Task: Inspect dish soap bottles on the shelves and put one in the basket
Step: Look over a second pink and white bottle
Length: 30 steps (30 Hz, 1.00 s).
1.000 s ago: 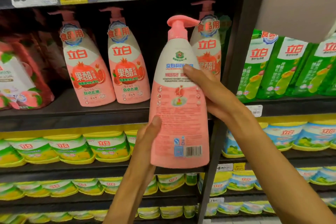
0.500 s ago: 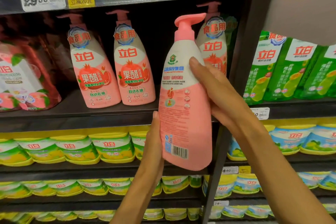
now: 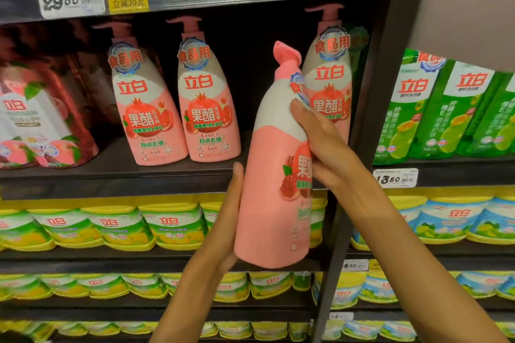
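bottle point(image 3: 274, 175) in front of shelf point(image 3: 117, 175), long axis near upright, pump tipped slightly left | left hand point(image 3: 223, 228) flat against lower side | right hand point(image 3: 326, 153) wraps upper side, nearer neck | basket unseen, probably below

I see the bottle point(image 3: 274, 175) held between my hands, the left hand point(image 3: 223, 220) against its lower side and the right hand point(image 3: 326, 153) on its upper side. Behind the right hand one shelf bottle point(image 3: 331, 86) stands; two more bottles point(image 3: 178, 103) stand left of the hands. Tubs point(image 3: 117, 225) sit on the shelf point(image 3: 111, 175) below, behind my left hand. Pouches point(image 3: 446, 108) hang right of the hands.
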Tool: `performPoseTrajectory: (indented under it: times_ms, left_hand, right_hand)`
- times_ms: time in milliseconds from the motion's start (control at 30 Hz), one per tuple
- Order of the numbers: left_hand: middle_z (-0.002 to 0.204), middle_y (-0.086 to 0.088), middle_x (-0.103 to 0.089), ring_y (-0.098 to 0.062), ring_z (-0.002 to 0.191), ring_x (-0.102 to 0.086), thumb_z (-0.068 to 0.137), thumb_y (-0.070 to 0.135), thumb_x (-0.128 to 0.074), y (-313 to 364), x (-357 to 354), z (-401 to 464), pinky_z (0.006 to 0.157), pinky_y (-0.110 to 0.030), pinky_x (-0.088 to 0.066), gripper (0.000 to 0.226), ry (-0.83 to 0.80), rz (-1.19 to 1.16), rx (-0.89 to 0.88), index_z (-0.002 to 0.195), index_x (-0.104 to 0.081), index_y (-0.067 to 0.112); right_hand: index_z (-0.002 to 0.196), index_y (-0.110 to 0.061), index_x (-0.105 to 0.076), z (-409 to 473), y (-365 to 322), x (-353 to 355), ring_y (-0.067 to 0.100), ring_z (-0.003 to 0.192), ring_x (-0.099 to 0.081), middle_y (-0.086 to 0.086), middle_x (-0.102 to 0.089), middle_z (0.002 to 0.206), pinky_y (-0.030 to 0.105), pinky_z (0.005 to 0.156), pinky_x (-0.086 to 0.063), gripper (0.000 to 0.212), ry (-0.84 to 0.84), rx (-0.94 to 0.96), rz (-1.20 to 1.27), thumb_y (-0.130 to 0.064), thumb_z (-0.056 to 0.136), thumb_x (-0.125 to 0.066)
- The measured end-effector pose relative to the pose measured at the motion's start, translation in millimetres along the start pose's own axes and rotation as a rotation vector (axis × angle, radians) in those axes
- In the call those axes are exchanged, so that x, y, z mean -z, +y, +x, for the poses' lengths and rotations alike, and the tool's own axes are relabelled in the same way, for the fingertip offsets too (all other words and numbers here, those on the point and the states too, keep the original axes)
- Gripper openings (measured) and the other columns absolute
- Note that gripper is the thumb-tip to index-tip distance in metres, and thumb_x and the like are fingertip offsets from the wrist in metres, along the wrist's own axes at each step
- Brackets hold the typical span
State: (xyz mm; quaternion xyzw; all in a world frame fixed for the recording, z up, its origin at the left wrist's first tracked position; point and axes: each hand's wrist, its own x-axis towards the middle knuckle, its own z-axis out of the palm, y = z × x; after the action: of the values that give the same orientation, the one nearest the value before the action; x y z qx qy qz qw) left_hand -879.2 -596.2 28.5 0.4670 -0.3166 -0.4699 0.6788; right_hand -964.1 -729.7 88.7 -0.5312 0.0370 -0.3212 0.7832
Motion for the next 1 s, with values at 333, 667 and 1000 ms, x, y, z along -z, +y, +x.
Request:
performPoseTrajectory:
  times_ms: [333,667,1000]
  left_hand:
    - [0.119,-0.008,-0.068,-0.023,0.109,-0.066,0.084,0.054,-0.052,2.9,-10.7,-11.0,0.078,-0.033,-0.057,0.044,-0.031,-0.227,-0.085,0.116,-0.069,0.029]
    - [0.141,0.019,-0.03,-0.003,0.134,-0.03,0.085,0.064,-0.041,29.3,-34.4,-24.1,0.114,-0.025,-0.017,0.07,0.064,-0.129,0.036,0.145,-0.03,0.03]
    - [0.085,0.0,-0.077,-0.011,0.072,-0.073,0.069,0.047,-0.055,33.9,-4.9,-27.6,0.053,-0.023,-0.056,0.047,-0.078,-0.08,0.058,0.107,-0.065,0.022]
  right_hand:
    - [0.094,-0.019,-0.07,14.9,-14.3,-4.1,0.015,0.073,-0.074,0.003,-0.077,0.083,0.029,0.067,-0.061,0.021,0.079,-0.16,-0.248,-0.038,0.088,-0.064]
    - [0.061,-0.015,-0.078,6.1,-5.2,6.1,0.017,0.063,-0.072,0.005,-0.073,0.07,0.028,0.058,-0.06,0.036,0.136,-0.395,0.183,-0.029,0.089,-0.063]
    - [0.069,-0.014,-0.076,4.4,3.5,4.0,0.02,0.066,-0.071,0.006,-0.072,0.066,0.04,0.075,-0.06,0.022,0.177,-0.369,0.113,-0.028,0.084,-0.068]
